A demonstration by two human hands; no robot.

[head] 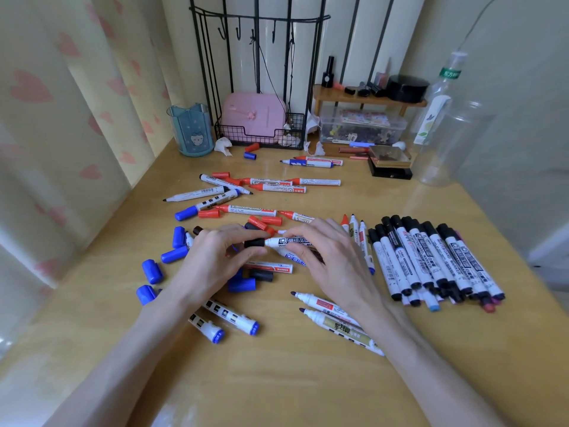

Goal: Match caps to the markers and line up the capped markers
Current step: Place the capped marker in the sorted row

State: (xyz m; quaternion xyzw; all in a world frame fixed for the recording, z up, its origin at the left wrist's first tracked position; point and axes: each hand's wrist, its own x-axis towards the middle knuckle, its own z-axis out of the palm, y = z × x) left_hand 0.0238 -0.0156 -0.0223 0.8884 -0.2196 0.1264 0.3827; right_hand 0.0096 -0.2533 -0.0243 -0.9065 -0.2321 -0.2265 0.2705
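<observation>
My left hand [212,257] pinches a black cap [255,242] at the tip of a white whiteboard marker [288,241], which my right hand [334,257] grips by its barrel. Cap and marker meet just above the wooden desk [277,380]. Several black-capped markers [431,260] lie side by side in a row at the right. Loose blue caps [152,271] lie at the left, red caps [261,221] behind my hands. Uncapped red and blue markers [271,184] are scattered farther back, and two uncapped markers [329,315] lie by my right wrist.
Two blue-ended markers [228,322] lie by my left forearm. At the back stand a blue pen holder [192,131], a black wire rack with a pink box [254,117], a clear storage box [363,127] under a small wooden shelf, and clear plastic bottles [446,118] at the right.
</observation>
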